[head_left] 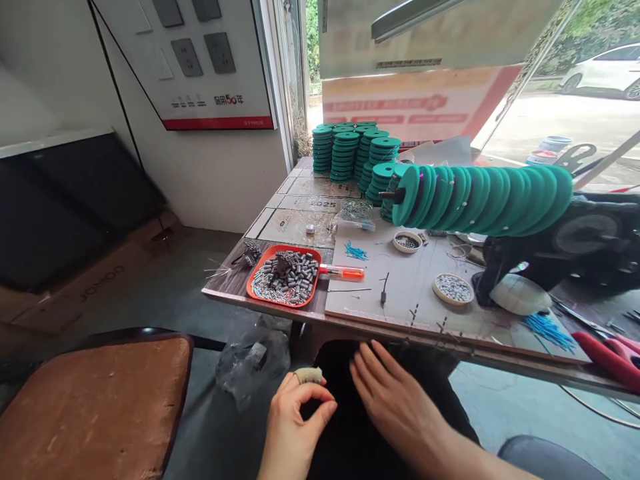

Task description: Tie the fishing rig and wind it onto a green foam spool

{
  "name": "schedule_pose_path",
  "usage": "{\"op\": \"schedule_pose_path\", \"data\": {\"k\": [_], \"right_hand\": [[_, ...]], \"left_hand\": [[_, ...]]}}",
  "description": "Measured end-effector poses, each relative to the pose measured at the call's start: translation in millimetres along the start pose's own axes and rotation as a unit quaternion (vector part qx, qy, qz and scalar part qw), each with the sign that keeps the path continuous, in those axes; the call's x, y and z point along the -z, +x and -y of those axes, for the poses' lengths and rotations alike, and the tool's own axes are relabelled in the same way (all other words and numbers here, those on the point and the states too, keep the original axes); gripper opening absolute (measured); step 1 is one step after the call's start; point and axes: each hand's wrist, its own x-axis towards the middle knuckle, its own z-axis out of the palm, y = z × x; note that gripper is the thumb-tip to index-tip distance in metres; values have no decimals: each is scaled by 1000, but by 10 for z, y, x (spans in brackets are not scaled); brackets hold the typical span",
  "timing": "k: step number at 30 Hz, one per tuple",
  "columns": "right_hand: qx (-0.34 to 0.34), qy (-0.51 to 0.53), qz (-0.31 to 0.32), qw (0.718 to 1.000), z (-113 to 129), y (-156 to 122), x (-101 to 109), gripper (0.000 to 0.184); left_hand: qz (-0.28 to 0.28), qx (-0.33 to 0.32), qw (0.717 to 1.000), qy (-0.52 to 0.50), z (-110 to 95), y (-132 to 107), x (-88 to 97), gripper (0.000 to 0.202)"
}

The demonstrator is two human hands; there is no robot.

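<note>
My left hand (295, 417) is low in front of me, below the table edge, with thumb and forefinger pinched together and a strip of tape around the forefinger; whether it pinches something small I cannot tell. My right hand (387, 393) lies flat beside it on dark fabric in my lap, fingers spread, holding nothing. Above them a row of green discs (480, 199) is threaded on a horizontal spindle of a black machine (590, 240). An orange tray (284, 275) of small grey metal cylinders sits at the table's near left.
Stacks of green discs (353, 155) stand at the table's far end. Two small dishes of beads (453, 288), an orange pen (345, 272), blue wire bits (550, 330) and red pliers (607, 353) lie on the table. A brown padded stool (95, 400) stands at left.
</note>
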Motion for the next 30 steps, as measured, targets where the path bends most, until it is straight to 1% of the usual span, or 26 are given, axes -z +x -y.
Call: {"op": "schedule_pose_path", "data": {"k": [1, 2, 3, 4, 5, 7, 10, 12, 13, 14, 16, 17, 18, 19, 21, 24, 28, 30], "right_hand": [[-31, 16, 81, 996, 90, -70, -180, 37], [-62, 49, 175, 981, 165, -120, -341, 35], [-73, 62, 208, 973, 221, -148, -470, 31], [-79, 83, 242, 964, 257, -156, -556, 27], [-79, 104, 260, 957, 275, -151, -596, 24], [-69, 148, 277, 947, 270, -118, -550, 21], [-69, 213, 292, 930, 227, -67, -292, 23], [-96, 275, 287, 913, 206, -49, -100, 32], [-122, 328, 279, 894, 202, -46, -18, 38], [-151, 392, 267, 867, 201, -46, 49, 45], [-201, 516, 239, 797, 208, -55, 138, 59], [-215, 558, 229, 768, 213, -61, 162, 66], [-220, 579, 224, 752, 220, -67, 175, 72], [-223, 590, 224, 743, 227, -72, 180, 76], [-227, 596, 232, 734, 241, -76, 178, 80], [-229, 594, 245, 731, 258, -74, 170, 81], [-216, 595, 240, 736, 263, -75, 165, 79], [-207, 595, 238, 739, 257, -77, 166, 78]], "left_hand": [[-3, -1, 1000, -1, 3, -1, 4, 11], [-4, -4, 1000, -4, 9, -3, 9, 12], [-5, -9, 1000, -7, 20, -4, 15, 13], [-5, -12, 1000, -11, 35, -5, 23, 14], [-5, -12, 1000, -15, 54, -6, 35, 16], [-5, -1, 1000, -19, 99, -6, 65, 17], [-16, 22, 999, -29, 151, -3, 122, 17], [-22, 26, 999, -42, 158, -1, 152, 17], [-21, 25, 998, -49, 153, -1, 161, 17], [-17, 24, 998, -56, 144, -2, 165, 17], [-6, 25, 997, -71, 120, -5, 162, 17], [-3, 27, 996, -83, 108, -8, 158, 17], [-3, 29, 995, -97, 97, -10, 154, 18], [-6, 32, 993, -113, 88, -13, 152, 20], [-14, 38, 988, -148, 79, -23, 155, 23], [-12, 34, 983, -178, 73, -48, 171, 23], [-4, 10, 988, -156, 54, -79, 174, 17], [8, -7, 990, -140, 36, -86, 164, 16]]}}
